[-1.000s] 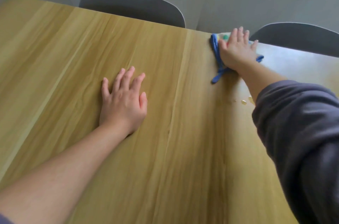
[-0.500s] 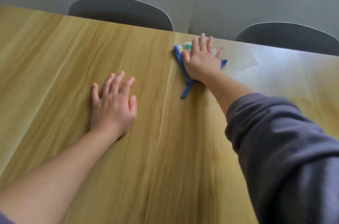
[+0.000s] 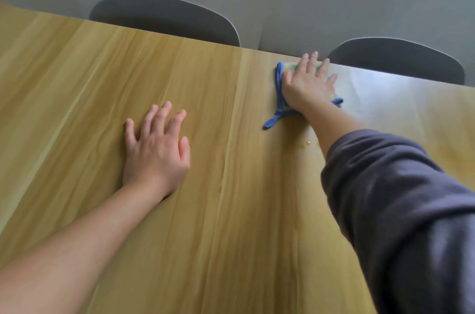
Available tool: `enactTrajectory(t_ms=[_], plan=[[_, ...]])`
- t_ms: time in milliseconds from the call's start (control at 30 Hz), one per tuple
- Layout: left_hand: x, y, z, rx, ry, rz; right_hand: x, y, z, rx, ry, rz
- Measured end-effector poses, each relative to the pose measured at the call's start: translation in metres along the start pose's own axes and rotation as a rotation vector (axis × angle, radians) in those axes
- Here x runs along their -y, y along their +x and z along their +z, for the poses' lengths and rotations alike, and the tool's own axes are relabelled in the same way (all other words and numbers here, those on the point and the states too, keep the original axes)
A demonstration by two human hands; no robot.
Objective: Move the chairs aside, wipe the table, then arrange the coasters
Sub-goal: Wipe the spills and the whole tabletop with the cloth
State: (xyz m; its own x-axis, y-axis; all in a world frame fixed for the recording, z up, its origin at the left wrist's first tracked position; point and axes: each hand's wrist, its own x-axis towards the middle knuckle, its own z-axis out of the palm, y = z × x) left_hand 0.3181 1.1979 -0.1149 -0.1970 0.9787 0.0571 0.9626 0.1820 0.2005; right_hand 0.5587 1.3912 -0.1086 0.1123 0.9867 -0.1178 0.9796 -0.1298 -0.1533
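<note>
My right hand [image 3: 307, 83] presses flat on a small cloth with a blue border [image 3: 279, 90] near the far edge of the light wooden table [image 3: 231, 211]. The fingers are spread and reach almost to the table's edge. A blue loop of the cloth trails toward me from under the wrist. My left hand [image 3: 156, 149] lies flat and empty on the tabletop, fingers apart, left of the cloth and nearer to me. No coasters are in view.
Two grey chair backs stand behind the far edge, one at the left [image 3: 164, 18] and one at the right [image 3: 395, 59]. A wet sheen [image 3: 385, 92] shows right of the cloth, and a few droplets [image 3: 305, 144] lie beside my right forearm. A grey wall is beyond.
My right hand slid the cloth left along the far edge, then back a little to the right. My left hand stayed planted on the table.
</note>
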Motion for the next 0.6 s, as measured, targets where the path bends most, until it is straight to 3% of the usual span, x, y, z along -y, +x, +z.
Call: enactTrajectory(t_ms=[133,233,333,467,600], plan=[[0.001,0.0,-0.001,-0.002,-0.002,-0.005,0.083,-0.04,0.018,0.035,-0.027,-0.284],[0.0,0.001,0.0,0.008,-0.003,-0.006,0.08,-0.05,0.019,0.043,-0.037,-0.339],[0.001,0.0,-0.002,0.014,-0.003,-0.014,0.031,-0.038,0.011,0.011,-0.041,-0.245],[-0.002,0.0,-0.002,0.018,-0.01,-0.009,-0.062,-0.026,-0.006,-0.004,-0.036,0.034],[0.001,0.0,-0.001,0.006,-0.017,-0.004,-0.076,-0.037,-0.006,-0.027,-0.042,0.205]])
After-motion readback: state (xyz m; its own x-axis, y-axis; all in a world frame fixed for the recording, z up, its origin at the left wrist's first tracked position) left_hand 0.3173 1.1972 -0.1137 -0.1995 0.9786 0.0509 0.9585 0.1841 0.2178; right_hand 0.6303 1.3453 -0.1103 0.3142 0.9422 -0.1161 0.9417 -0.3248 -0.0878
